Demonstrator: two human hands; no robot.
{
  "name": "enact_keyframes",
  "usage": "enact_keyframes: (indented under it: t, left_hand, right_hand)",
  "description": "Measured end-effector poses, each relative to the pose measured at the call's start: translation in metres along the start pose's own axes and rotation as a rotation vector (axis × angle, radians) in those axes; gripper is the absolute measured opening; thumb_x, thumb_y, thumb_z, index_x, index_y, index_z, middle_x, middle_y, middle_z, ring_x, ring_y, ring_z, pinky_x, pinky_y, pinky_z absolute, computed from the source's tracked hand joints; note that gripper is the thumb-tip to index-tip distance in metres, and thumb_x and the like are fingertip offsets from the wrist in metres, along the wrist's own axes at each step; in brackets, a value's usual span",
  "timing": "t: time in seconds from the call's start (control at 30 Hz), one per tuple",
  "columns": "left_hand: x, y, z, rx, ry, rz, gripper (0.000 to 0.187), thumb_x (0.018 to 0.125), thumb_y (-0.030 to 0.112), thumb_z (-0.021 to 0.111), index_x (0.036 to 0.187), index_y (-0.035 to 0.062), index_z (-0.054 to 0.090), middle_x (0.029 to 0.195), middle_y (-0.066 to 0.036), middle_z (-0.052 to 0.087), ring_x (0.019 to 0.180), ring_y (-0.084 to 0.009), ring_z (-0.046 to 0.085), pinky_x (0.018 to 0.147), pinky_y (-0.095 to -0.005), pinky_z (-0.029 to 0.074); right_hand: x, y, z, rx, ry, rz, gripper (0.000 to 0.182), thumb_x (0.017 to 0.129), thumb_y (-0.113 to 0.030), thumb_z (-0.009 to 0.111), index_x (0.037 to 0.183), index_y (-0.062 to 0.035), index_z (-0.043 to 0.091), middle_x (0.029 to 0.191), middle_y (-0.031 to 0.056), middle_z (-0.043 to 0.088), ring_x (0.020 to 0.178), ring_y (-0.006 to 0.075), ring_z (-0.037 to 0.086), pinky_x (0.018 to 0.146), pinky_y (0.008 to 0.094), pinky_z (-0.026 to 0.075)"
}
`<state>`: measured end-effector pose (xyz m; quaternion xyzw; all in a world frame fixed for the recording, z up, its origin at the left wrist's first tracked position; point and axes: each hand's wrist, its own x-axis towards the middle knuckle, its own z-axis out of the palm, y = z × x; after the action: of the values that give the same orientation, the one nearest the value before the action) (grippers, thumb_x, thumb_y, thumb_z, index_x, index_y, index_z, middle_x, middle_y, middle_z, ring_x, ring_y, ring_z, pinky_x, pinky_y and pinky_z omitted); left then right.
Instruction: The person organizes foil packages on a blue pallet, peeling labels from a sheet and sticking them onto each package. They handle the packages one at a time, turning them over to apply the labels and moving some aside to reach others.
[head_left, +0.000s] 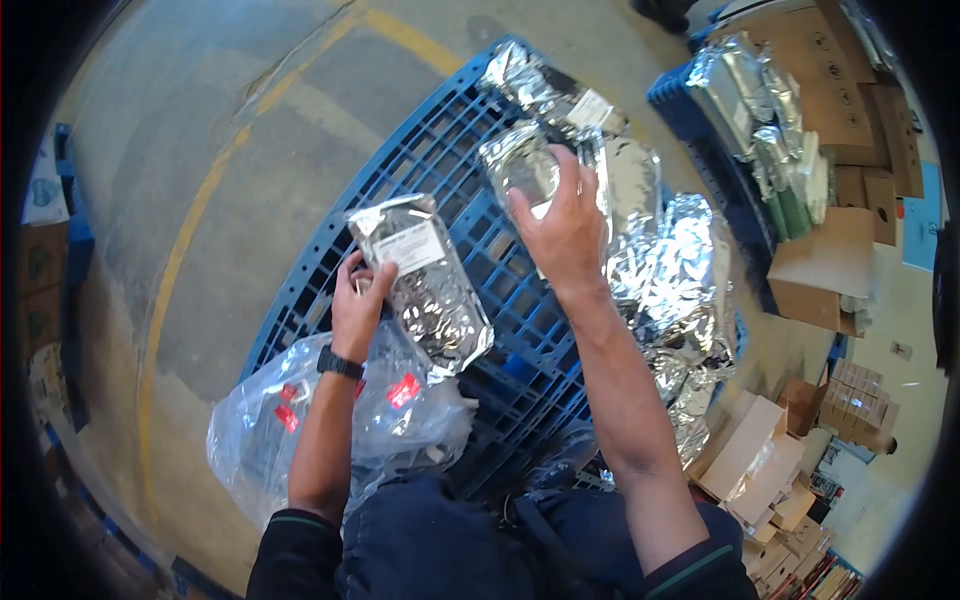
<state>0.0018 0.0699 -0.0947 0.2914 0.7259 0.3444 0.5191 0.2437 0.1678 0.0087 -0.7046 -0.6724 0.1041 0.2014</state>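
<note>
Dark clothing (430, 545), foil packs (685, 265) on blue pallet (322, 240), yellow-lined floor (270, 200), cardboard boxes (810, 290)

The person's left hand (365, 287) holds a labelled silver foil packet (430, 300) by its edge over a blue pallet (308, 262). The right hand (562, 215) spreads over another packet (515, 165), apparently touching it; a clear plastic bag (400, 432) lies nearby.

crinkled, glossy foil pack (440, 305) with matt paper label (408, 248); plastic pallet (283, 308); shiny, clear plastic bag (265, 420); matt cardboard box (815, 295).
</note>
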Motion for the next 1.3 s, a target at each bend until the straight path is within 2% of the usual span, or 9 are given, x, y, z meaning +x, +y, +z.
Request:
enact_keyframes:
  t: [0.1, 0.23, 0.33, 0.7, 0.77, 0.83, 0.9, 0.97, 1.3]
  left_hand:
    - [0.003, 0.003, 0.001, 0.151, -0.187, 0.109, 0.087, 0.078, 0.052, 0.076, 0.140, -0.0007, 0.043, 0.117, -0.015, 0.064, 0.107, -0.0250, 0.062, 0.095, -0.0353, 0.045]
    - [0.009, 0.003, 0.012, 0.081, -0.285, 0.110, 0.081, 0.081, 0.046, 0.076, 0.137, -0.0028, 0.044, 0.118, -0.015, 0.064, 0.105, -0.0223, 0.063, 0.094, -0.0335, 0.046]
    - [0.005, 0.008, 0.019, -0.141, -0.265, 0.068, 0.061, 0.088, 0.033, 0.073, 0.130, -0.0023, 0.047, 0.116, -0.013, 0.064, 0.101, -0.0158, 0.062, 0.088, -0.0291, 0.049]
    - [0.010, -0.014, -0.029, -0.484, 0.098, 0.184, 0.053, 0.090, 0.025, 0.072, 0.129, 0.0003, 0.047, 0.119, -0.011, 0.061, 0.102, -0.0166, 0.060, 0.086, -0.0293, 0.049]
    - [0.003, 0.003, -0.045, -0.480, 0.163, 0.195, 0.047, 0.092, 0.030, 0.068, 0.128, 0.0053, 0.049, 0.112, -0.007, 0.063, 0.090, -0.0154, 0.065, 0.070, -0.0282, 0.055]
    - [0.000, 0.018, -0.063, -0.476, 0.161, 0.194, 0.047, 0.093, 0.031, 0.067, 0.128, 0.0050, 0.049, 0.111, -0.007, 0.063, 0.089, -0.0153, 0.065, 0.070, -0.0283, 0.055]
    - [0.001, 0.027, -0.070, -0.469, 0.148, 0.197, 0.047, 0.093, 0.032, 0.067, 0.127, 0.0048, 0.050, 0.110, -0.007, 0.063, 0.088, -0.0151, 0.065, 0.070, -0.0284, 0.055]
    - [0.003, 0.034, -0.073, -0.489, 0.136, 0.194, 0.048, 0.093, 0.034, 0.066, 0.126, 0.0032, 0.050, 0.111, -0.008, 0.063, 0.087, -0.0151, 0.065, 0.070, -0.0284, 0.054]
    - [0.061, 0.032, -0.025, -0.268, -0.267, 0.065, 0.044, 0.095, 0.031, 0.064, 0.124, -0.0004, 0.056, 0.109, -0.008, 0.067, 0.096, -0.0121, 0.061, 0.083, -0.0267, 0.049]
  right_hand:
    - [0.039, 0.023, -0.035, -0.202, 0.096, 0.074, 0.072, 0.082, -0.042, 0.073, 0.139, -0.0186, 0.035, 0.120, 0.0241, 0.051, 0.098, 0.0445, 0.064, 0.084, 0.0537, 0.052]
    - [0.079, 0.065, -0.066, -0.326, -0.410, 0.533, 0.106, 0.072, -0.067, 0.070, 0.153, -0.0218, 0.018, 0.129, 0.0310, 0.055, 0.117, 0.0457, 0.058, 0.098, 0.0516, 0.047]
    - [0.073, 0.115, -0.054, -0.237, -0.483, 0.358, 0.117, 0.069, -0.066, 0.073, 0.157, -0.0221, 0.009, 0.127, 0.0279, 0.059, 0.119, 0.0430, 0.057, 0.102, 0.0486, 0.044]
    - [-0.024, 0.075, -0.074, 0.117, -1.284, -0.086, 0.111, 0.072, -0.059, 0.075, 0.156, -0.0313, 0.008, 0.115, 0.0216, 0.066, 0.103, 0.0405, 0.065, 0.096, 0.0444, 0.048]
    - [-0.013, 0.055, -0.085, 0.204, -1.525, -0.072, 0.076, 0.081, -0.052, 0.071, 0.147, -0.0283, 0.042, 0.119, 0.0163, 0.065, 0.107, 0.0323, 0.064, 0.093, 0.0435, 0.049]
    - [-0.006, 0.061, -0.065, 0.211, -1.039, -0.093, 0.056, 0.085, -0.045, 0.072, 0.133, -0.0190, 0.059, 0.091, 0.0137, 0.072, 0.084, 0.0212, 0.070, 0.082, 0.0365, 0.052]
    - [0.013, 0.055, -0.058, 0.175, -0.404, -0.104, 0.037, 0.090, -0.032, 0.063, 0.123, -0.0164, 0.063, 0.082, 0.0178, 0.070, 0.080, 0.0359, 0.069, 0.078, 0.0422, 0.055]
    - [0.051, 0.046, -0.070, 0.028, -0.169, 0.080, 0.042, 0.088, -0.037, 0.063, 0.124, -0.0158, 0.062, 0.092, 0.0165, 0.071, 0.093, 0.0363, 0.068, 0.084, 0.0453, 0.053]
    - [0.078, 0.061, -0.018, -0.318, -0.911, 0.054, 0.084, 0.082, -0.074, 0.054, 0.152, -0.0309, 0.033, 0.135, 0.0185, 0.056, 0.124, 0.0362, 0.055, 0.106, 0.0474, 0.040]
